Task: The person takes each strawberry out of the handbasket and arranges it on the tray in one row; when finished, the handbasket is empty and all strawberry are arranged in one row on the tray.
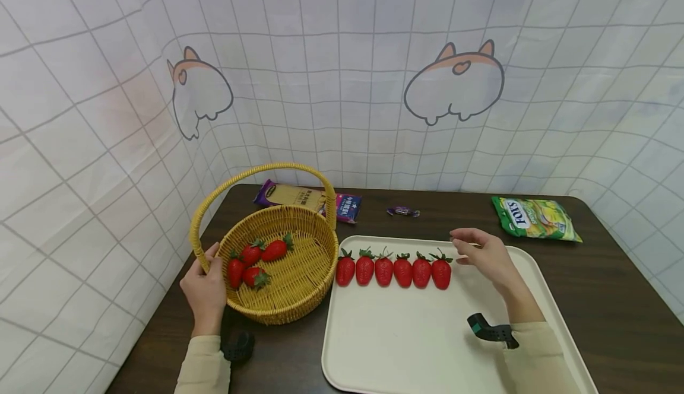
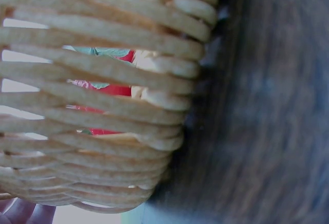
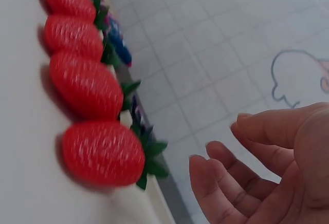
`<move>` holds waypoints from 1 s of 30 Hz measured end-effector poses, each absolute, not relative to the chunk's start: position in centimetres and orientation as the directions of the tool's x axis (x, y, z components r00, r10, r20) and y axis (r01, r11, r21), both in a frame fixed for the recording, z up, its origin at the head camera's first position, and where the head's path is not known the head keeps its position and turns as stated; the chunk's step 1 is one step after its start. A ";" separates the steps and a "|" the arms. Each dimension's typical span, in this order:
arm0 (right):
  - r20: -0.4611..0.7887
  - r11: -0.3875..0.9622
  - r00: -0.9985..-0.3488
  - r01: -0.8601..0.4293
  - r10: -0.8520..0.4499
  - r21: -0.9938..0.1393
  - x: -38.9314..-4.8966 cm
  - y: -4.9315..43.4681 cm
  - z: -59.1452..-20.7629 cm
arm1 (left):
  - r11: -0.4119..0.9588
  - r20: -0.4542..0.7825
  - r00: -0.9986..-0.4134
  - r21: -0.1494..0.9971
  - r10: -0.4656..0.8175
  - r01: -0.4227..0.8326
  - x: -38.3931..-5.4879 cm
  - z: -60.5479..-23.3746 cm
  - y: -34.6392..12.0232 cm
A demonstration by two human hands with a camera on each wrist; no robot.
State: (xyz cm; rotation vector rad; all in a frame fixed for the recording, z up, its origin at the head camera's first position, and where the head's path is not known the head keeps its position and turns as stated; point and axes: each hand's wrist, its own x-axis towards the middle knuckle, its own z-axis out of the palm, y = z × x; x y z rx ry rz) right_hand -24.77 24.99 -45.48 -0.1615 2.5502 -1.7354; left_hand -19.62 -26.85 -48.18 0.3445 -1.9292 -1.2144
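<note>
My left hand (image 1: pixel 205 292) grips the left side of a yellow woven basket (image 1: pixel 307 272), at the foot of its tall handle (image 1: pixel 256 171). Inside lie several strawberries (image 1: pixel 275 250), bunched at the left. In the left wrist view, the basket's wall (image 2: pixel 103 152) fills most of the frame, with red showing through gaps. A row of several strawberries (image 1: pixel 384 270), leaves pointing away from me, lines the far edge of a white tray (image 1: pixel 395 340). Just right of the row's end strawberry (image 3: pixel 105 153) hovers my right hand (image 1: pixel 488 257), fingers loosely bent, holding nothing.
Behind the basket lie purple-ended snack packages (image 1: pixel 296 195), partly covered by it. A small purple wrapped candy (image 1: pixel 403 211) sits beyond the tray. A green candy bag (image 1: pixel 536 219) rests at the back right of the dark table (image 1: pixel 620 287). A white grid-patterned curtain (image 1: pixel 331 85) hangs behind.
</note>
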 end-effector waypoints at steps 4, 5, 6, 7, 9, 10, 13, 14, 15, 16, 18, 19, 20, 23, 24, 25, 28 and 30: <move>0.042 0.345 -0.990 -0.085 -0.131 -0.935 -24.2 23.2 -44.3 | 0.494 0.479 -0.641 0.852 -0.600 0.174 -19.7 -48.2 -26.8; 0.049 0.341 -0.989 -0.094 -0.139 -0.936 -24.1 22.6 -44.1 | 0.493 0.475 -0.643 0.854 -0.601 0.170 -19.7 -48.2 -26.8; 0.057 0.337 -0.987 -0.104 -0.148 -0.936 -24.1 21.9 -44.0 | 0.491 0.469 -0.646 0.855 -0.602 0.164 -19.7 -48.2 -26.8; 0.064 0.332 -0.985 -0.115 -0.160 -0.936 -24.0 21.1 -43.8 | 0.487 0.463 -0.649 0.859 -0.604 0.159 -19.6 -48.2 -26.8; 0.078 0.317 -0.979 -0.136 -0.189 -0.939 -23.8 19.5 -43.6 | 0.485 0.454 -0.652 0.862 -0.607 0.148 -19.6 -48.2 -26.8; 0.087 0.307 -0.975 -0.149 -0.206 -0.940 -23.7 18.6 -43.5 | 0.483 0.449 -0.654 0.864 -0.609 0.144 -19.6 -48.2 -26.9; 0.110 0.270 -0.959 -0.183 -0.263 -0.945 -23.4 15.7 -43.3 | 0.479 0.440 -0.660 0.867 -0.609 0.136 -19.5 -48.1 -26.9; 0.116 0.261 -0.952 -0.193 -0.284 -0.946 -23.4 14.7 -43.2 | 0.478 0.438 -0.661 0.868 -0.610 0.134 -19.5 -48.0 -26.9; 0.122 0.256 -0.946 -0.203 -0.301 -0.945 -23.3 13.7 -43.0 | 0.475 0.435 -0.663 0.870 -0.609 0.133 -19.4 -48.0 -26.9; 0.128 0.250 -0.939 -0.214 -0.321 -0.944 -23.1 12.6 -42.7 | 0.472 0.433 -0.663 0.871 -0.610 0.135 -19.4 -48.0 -26.9; 0.137 0.262 -0.925 -0.239 -0.353 -0.935 -22.3 10.6 -41.5 | 0.474 0.435 -0.662 0.870 -0.611 0.134 -19.4 -48.0 -26.9; 0.145 0.263 -0.918 -0.253 -0.368 -0.931 -21.9 9.6 -40.9 | 0.476 0.436 -0.661 0.869 -0.611 0.133 -19.4 -48.0 -26.9; 0.148 0.270 -0.912 -0.263 -0.382 -0.926 -21.4 8.7 -40.2 | 0.479 0.438 -0.659 0.868 -0.611 0.133 -19.3 -48.0 -26.8; 0.161 0.270 -0.895 -0.291 -0.416 -0.918 -20.0 6.3 -38.5 | 0.491 0.449 -0.654 0.861 -0.609 0.133 -19.2 -48.0 -26.8; 0.165 0.263 -0.889 -0.296 -0.427 -0.918 -19.8 5.5 -38.4 | 0.494 0.452 -0.652 0.859 -0.608 0.134 -19.2 -48.0 -26.7; 0.167 0.252 -0.884 -0.299 -0.437 -0.920 -19.7 4.8 -38.4 | 0.496 0.456 -0.651 0.858 -0.608 0.138 -19.2 -47.9 -26.7; 0.184 0.199 -0.863 -0.307 -0.470 -0.931 -19.8 2.9 -39.2 | 0.493 0.463 -0.650 0.856 -0.603 0.152 -19.2 -47.8 -26.7; 0.192 0.175 -0.854 -0.310 -0.484 -0.935 -20.2 1.8 -40.4 | 0.492 0.465 -0.650 0.856 -0.600 0.158 -19.2 -47.8 -26.7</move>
